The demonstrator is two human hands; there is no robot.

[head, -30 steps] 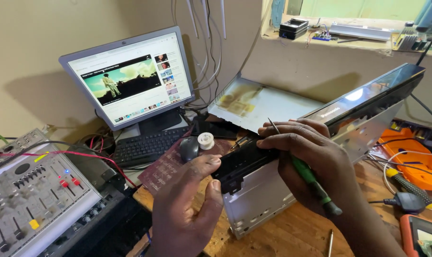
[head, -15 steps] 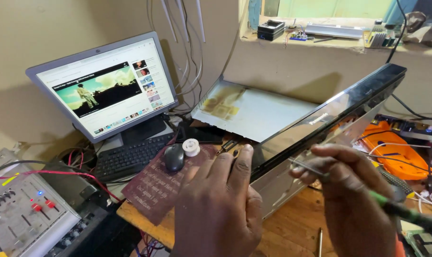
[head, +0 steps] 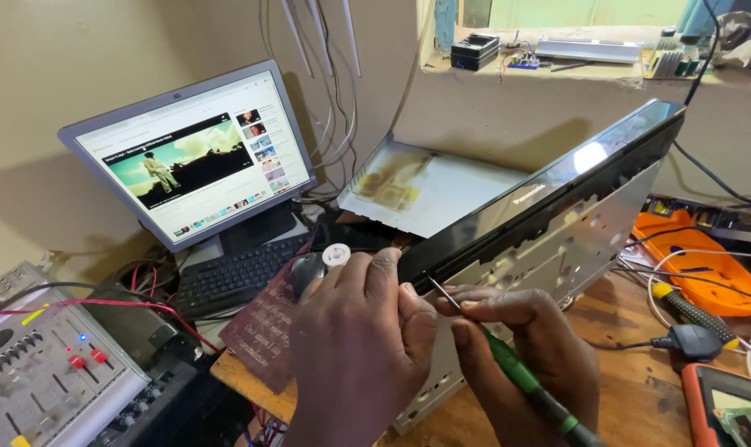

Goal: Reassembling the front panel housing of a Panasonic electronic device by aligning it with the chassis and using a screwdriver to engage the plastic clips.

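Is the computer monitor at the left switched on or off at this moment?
On. The monitor has a lit screen: a bright page with a video picture and a column of small thumbnails beside it.

Lit computer monitor [head: 195, 153] at the wall, black keyboard [head: 230, 276] below it, grey audio mixer [head: 40, 372] with red knobs at left, orange tray [head: 696, 263] at right, black plug adapter [head: 694, 340] on wooden table [head: 640, 397], window ledge [head: 574, 66] with small parts.
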